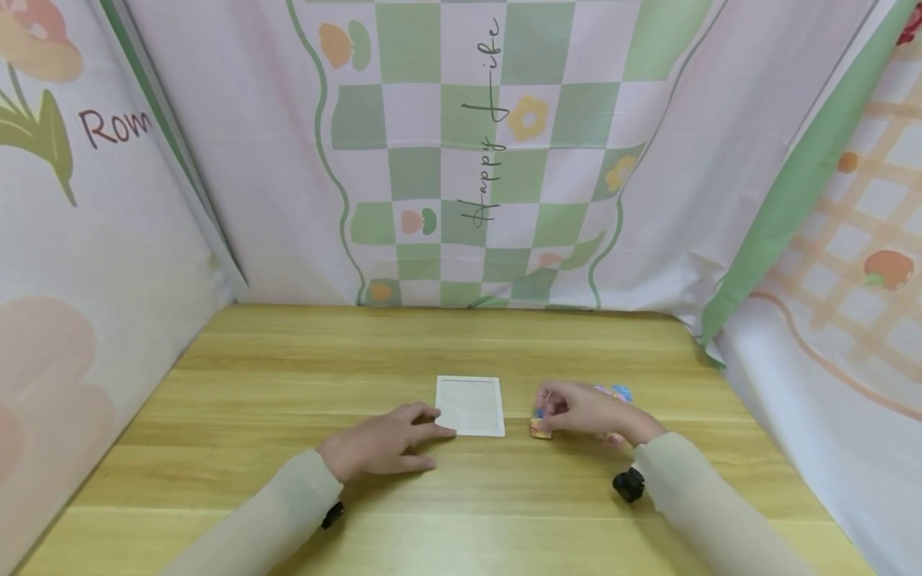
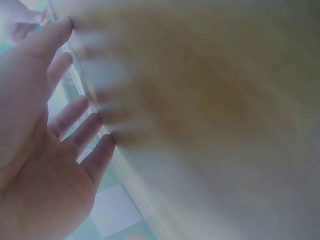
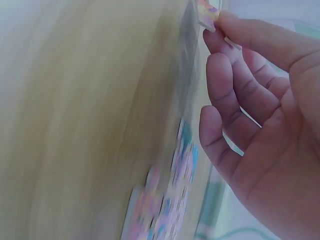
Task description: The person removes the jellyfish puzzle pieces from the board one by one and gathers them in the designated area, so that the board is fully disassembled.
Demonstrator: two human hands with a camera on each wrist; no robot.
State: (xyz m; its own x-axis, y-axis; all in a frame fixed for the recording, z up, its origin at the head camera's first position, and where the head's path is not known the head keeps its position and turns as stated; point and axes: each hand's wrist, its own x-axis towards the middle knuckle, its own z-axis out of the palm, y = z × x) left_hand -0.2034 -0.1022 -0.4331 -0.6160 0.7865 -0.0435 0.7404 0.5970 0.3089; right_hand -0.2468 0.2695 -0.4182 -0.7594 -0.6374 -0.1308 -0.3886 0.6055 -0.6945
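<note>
A white square puzzle frame (image 1: 468, 410) lies flat on the wooden table (image 1: 461, 512). My left hand (image 1: 389, 442) rests at its left edge, fingers spread and fairly straight; in the left wrist view the fingertips (image 2: 102, 142) touch the table. To the right of the frame, my right hand (image 1: 587, 412) pinches a small puzzle piece (image 1: 540, 430) between thumb and fingers, just above the tabletop. Orange, yellow and purple show on that piece in the right wrist view. Several more colourful puzzle pieces (image 3: 167, 200) lie beneath and beyond the right hand, partly hidden in the head view.
A checkered curtain (image 1: 471, 160) hangs along the table's back edge, with more printed cloth (image 1: 108, 264) at the left and right sides. Dark wrist cameras (image 1: 629, 485) sit under both sleeves.
</note>
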